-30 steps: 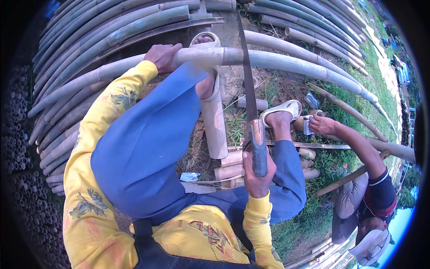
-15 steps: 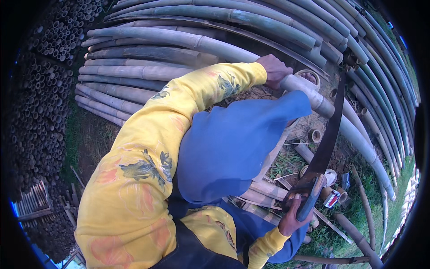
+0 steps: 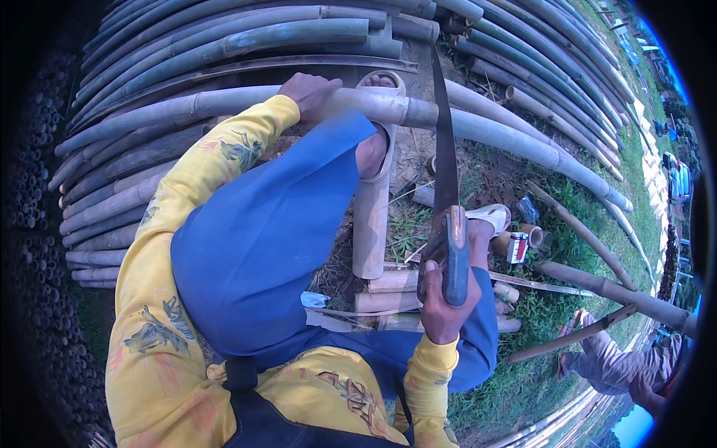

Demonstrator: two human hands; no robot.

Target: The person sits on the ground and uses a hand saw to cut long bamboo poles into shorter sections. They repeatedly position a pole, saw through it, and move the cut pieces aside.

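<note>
My left hand [image 3: 310, 95] is closed on a long pale bamboo pole [image 3: 508, 133] that runs across the upper part of the view. In my right hand [image 3: 448, 306] is the handle of a handsaw, fingers wrapped round it. The dark saw blade [image 3: 446, 160] points away from me and crosses the pole to the right of my left hand. Whether its teeth have cut into the bamboo, I cannot tell. My blue-trousered left leg [image 3: 261, 216] is bent up close to the pole, and the pole passes above my sandalled left foot [image 3: 381, 81].
Stacked bamboo poles [image 3: 284, 37] lie beyond the pole and at the right. Short cut bamboo pieces [image 3: 370, 231] sit on the ground between my legs. My other sandal [image 3: 491, 216] is near a red-and-white packet [image 3: 517, 248]. A person [image 3: 627, 362] is at the lower right.
My view has swung to the right, so the pole and both hands appear farther left. The saw now appears more upright in the picture. Another person has come into view.
</note>
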